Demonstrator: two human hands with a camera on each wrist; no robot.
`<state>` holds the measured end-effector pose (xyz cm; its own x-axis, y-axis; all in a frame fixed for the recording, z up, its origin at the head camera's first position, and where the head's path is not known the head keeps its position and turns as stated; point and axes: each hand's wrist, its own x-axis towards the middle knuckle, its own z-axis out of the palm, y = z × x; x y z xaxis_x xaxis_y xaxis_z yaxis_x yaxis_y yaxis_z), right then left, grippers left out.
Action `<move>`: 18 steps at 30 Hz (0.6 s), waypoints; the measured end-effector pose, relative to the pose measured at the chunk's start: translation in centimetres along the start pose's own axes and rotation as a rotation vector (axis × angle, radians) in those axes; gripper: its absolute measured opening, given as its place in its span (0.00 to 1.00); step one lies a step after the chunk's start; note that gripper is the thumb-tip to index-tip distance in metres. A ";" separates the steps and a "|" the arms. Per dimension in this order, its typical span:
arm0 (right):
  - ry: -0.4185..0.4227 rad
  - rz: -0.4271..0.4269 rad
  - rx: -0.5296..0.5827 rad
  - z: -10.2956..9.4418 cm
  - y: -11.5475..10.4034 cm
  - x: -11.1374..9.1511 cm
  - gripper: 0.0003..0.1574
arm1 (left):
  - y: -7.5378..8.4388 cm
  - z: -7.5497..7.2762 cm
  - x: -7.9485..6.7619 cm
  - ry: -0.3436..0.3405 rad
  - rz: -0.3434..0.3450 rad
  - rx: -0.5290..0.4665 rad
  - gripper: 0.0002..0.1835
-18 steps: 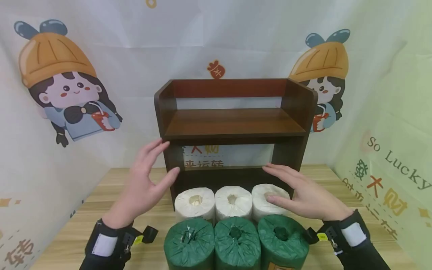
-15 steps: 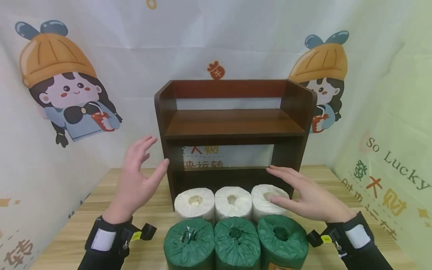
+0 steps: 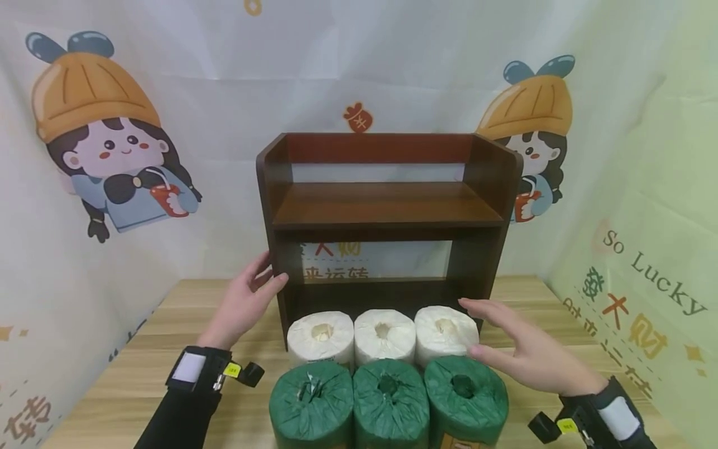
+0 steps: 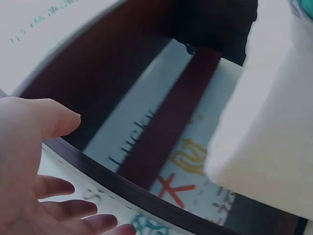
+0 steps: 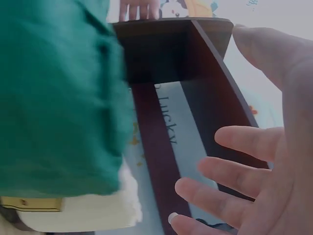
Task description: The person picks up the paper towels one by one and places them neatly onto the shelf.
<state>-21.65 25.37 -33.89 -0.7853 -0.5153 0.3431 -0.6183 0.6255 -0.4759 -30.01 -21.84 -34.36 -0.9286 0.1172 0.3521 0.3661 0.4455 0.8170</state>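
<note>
A dark brown two-tier wooden shelf (image 3: 387,204) stands upright on the table. In front of its lower tier is a row of three white-wrapped paper rolls (image 3: 384,348), and nearer to me a row of three green-wrapped paper rolls (image 3: 392,411). My left hand (image 3: 238,312) is at the shelf's left side panel, thumb by the front edge and fingers outside it; firm contact cannot be told. My right hand (image 3: 530,352) hovers spread beside the right-hand rolls, holding nothing. The left wrist view shows the left thumb (image 4: 61,117) apart from the fingers.
The wooden table (image 3: 224,405) extends on both sides of the shelf. A pale printed cloth (image 3: 224,125) hangs behind and along the sides. Each wrist wears a black strap with a small camera (image 3: 252,374).
My left hand first drew back left from the shelf, then came down and right to its side panel. My right hand moved right and down, away from the white roll. The rolls stayed put.
</note>
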 end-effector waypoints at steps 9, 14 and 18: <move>-0.010 0.056 0.107 1.5 0.2 -2.4 0.42 | -2.5 1.3 0.6 -0.041 -0.013 -0.035 0.41; 0.024 -0.027 0.118 2.5 0.6 -3.4 0.45 | -3.0 2.0 0.8 -0.038 0.003 -0.020 0.35; 0.031 0.000 0.151 3.5 1.2 -4.2 0.46 | -3.1 2.3 0.7 -0.022 0.011 0.007 0.29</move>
<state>-18.96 26.23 -38.73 -0.7872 -0.4958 0.3667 -0.6087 0.5287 -0.5916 -31.91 -21.04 -37.69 -0.9258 0.1416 0.3506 0.3756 0.4506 0.8098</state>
